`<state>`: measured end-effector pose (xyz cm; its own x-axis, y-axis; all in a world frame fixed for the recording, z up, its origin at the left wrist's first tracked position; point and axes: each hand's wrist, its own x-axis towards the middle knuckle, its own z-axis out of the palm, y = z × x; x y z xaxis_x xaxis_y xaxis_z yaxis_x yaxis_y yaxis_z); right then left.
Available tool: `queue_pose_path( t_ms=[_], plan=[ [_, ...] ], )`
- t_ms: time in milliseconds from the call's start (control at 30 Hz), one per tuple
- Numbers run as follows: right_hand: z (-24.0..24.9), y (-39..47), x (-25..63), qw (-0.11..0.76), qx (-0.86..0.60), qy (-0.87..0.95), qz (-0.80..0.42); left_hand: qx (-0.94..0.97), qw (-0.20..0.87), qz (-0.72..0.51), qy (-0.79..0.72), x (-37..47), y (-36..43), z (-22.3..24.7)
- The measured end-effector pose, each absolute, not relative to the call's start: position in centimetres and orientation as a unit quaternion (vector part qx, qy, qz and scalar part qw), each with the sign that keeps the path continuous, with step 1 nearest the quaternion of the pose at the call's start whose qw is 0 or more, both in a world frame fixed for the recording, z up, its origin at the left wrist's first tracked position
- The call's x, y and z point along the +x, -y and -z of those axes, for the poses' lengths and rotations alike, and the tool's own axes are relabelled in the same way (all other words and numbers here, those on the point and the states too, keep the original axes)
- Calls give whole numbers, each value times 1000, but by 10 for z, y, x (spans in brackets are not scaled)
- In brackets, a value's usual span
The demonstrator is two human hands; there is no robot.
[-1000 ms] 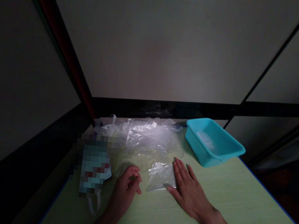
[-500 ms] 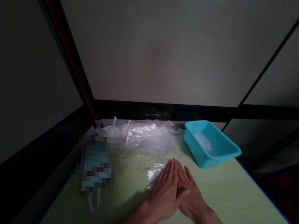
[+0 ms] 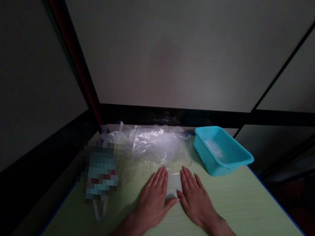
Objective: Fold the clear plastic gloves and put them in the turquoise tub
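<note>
Clear plastic piece (image 3: 174, 184), likely a small bag, lay flat between both hands, its side edges apparently under or against the fingers. Left hand (image 3: 152, 199) was flat, fingers straight and together, thumb out toward the right hand (image 3: 195, 198); that one was also flat, palm down. Neither gripped anything. Film looked light, limp, slippery, easily creased; best hold judged a pinch at a corner or side edge. Beyond the fingertips: crumpled clear plastic (image 3: 157, 142). Right hand's far outer side: turquoise basin (image 3: 218, 169), pale item (image 3: 215, 149) inside. Left of left hand: pixelated item, unidentifiable (image 3: 101, 176).
</note>
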<state>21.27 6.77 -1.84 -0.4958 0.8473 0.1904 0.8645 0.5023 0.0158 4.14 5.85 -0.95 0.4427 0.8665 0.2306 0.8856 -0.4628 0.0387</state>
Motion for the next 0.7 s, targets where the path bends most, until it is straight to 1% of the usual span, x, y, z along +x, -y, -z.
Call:
queue_pose_path(
  t_ms=[100,233,300,467,700],
  plan=[
    [17,-68,213,105,-499,860,7,-851,43,123,510,39,-60,13],
    [16,-73,222,218,-495,825,-164,-852,30,142,504,38,-61,12],
    [14,-80,231,261,-499,797,-217,-848,23,155,506,36,-58,8],
    [4,-99,253,309,-487,768,-279,-861,6,178,477,22,-40,-2],
    [-3,-108,255,333,-468,756,-315,-835,-9,224,503,5,-37,9]
  ],
)
